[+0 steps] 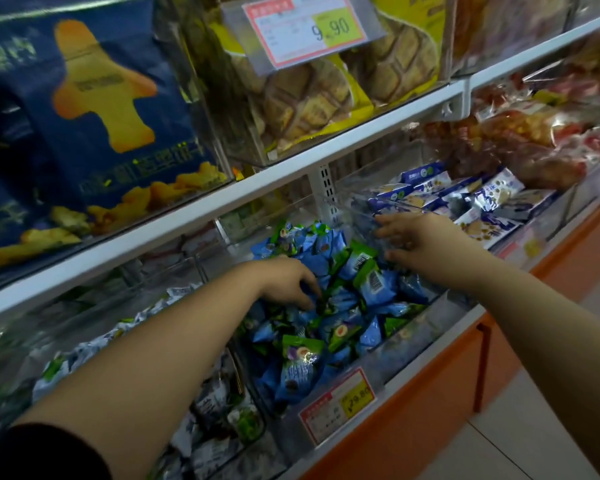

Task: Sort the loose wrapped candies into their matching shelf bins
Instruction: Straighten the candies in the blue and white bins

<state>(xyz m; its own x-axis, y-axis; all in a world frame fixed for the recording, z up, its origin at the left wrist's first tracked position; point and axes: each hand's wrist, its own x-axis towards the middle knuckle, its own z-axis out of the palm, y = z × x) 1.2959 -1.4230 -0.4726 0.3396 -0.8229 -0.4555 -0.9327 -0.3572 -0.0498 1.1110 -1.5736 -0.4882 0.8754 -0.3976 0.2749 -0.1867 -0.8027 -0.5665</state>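
Black fabric sleeve (pixel 42 452) led along a bare forearm to the left grip (pixel 288 282), its fingers curled down into crinkly blue-and-green foil-wrapped candies (pixel 371 289), puffy and triangular, heaped in a clear plastic shelf bin (pixel 416 332); whether it pinched one could not be told. Right grip (pixel 423 244) hung open, fingers spread, over the heap's right edge. Glossy flat blue-and-white packets (pixel 492 195) filled the neighbouring bin. A red-and-yellow paper price tag (pixel 336 405) fronted the candies.

The candies (pixel 329 306) were blue and green. The big bag (pixel 94 98) was dark blue with a yellow plane shape. The bread packs (pixel 309 91) were yellow with brown criss-cross lines. The price tag (pixel 303 29) was red and yellow. The shelf front (pixel 413 410) was orange.
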